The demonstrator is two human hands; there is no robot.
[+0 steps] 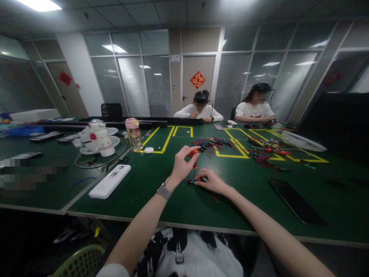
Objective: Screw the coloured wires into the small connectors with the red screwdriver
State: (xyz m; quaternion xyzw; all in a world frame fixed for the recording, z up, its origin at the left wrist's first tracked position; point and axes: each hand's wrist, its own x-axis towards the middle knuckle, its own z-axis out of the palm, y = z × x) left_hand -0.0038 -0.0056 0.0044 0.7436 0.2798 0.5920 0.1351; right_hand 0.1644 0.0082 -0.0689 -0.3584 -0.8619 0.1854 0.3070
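My left hand (183, 164), with a watch on its wrist, is closed on the orange and black handle of a small screwdriver (195, 165). The screwdriver stands upright, its thin shaft pointing down at a small green piece with wires (190, 181), which looks like a circuit board, on the table. My right hand (211, 181) lies low on the table, its fingertips pinching that piece's right side. Its fingers partly hide the piece, and the shaft's tip is too small to make out. Beyond my hands sits a pile of wired boards (215, 144) with red and dark wires.
On the left are a white power bank (110, 181), a white earbud case (148, 150), a bottle (133, 134) and a white jug (103, 139). To the right lie a dark phone (296, 202), more wired boards (261, 157) and a red-handled tool (278, 151). Two people sit across the table.
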